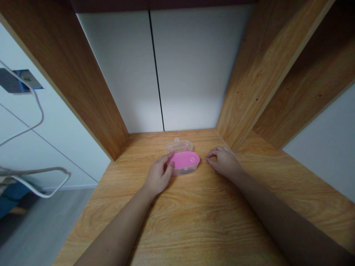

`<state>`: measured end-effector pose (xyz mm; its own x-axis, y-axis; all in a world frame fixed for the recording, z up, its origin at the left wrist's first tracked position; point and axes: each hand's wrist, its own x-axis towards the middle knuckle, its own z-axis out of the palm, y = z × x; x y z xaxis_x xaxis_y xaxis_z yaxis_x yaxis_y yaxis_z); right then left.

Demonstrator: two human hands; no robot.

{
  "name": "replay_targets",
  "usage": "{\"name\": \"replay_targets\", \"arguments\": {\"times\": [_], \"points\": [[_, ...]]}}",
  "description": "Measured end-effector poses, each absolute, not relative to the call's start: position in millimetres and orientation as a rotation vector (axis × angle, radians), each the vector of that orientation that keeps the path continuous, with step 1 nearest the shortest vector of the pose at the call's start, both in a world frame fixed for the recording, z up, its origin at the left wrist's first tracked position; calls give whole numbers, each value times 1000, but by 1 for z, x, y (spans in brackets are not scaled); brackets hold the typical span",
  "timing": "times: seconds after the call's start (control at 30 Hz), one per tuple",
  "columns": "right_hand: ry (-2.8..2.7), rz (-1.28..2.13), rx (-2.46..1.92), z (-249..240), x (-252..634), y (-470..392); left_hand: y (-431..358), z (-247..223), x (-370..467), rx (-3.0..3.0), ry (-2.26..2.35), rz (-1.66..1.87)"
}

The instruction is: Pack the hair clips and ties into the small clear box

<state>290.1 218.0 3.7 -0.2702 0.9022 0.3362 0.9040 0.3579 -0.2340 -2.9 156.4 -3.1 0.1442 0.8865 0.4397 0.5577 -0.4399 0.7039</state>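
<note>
An oval box with a pink top (183,160) and clear lower walls sits on the wooden surface. Behind it, a clear oval lid (183,145) stands open with a small tab at its top. My left hand (158,174) grips the left end of the box between thumb and fingers. To the right of the box, not touching it, is my right hand (224,161), its thumb and index finger pinched together. Something tiny and pale shows at those fingertips, too small to name.
Wooden panels rise at the left (80,85) and right (249,85) of the surface. A white back panel (191,74) stands behind. White cables (41,111) hang at the far left, near a wall opening.
</note>
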Motion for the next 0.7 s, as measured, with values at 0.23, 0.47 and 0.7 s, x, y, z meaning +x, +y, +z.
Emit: {"name": "replay_targets", "arguments": {"times": [0.23, 0.47, 0.7], "points": [[-2162, 85, -1536, 0, 285, 217, 158, -4, -3, 2058, 1390, 1198], [-1932, 118, -1267, 15, 273, 210, 156, -4, -3, 2054, 1385, 1191], [-2014, 79, -944, 20, 259, 193, 155, -4, 0, 2086, 1310, 1176]]}}
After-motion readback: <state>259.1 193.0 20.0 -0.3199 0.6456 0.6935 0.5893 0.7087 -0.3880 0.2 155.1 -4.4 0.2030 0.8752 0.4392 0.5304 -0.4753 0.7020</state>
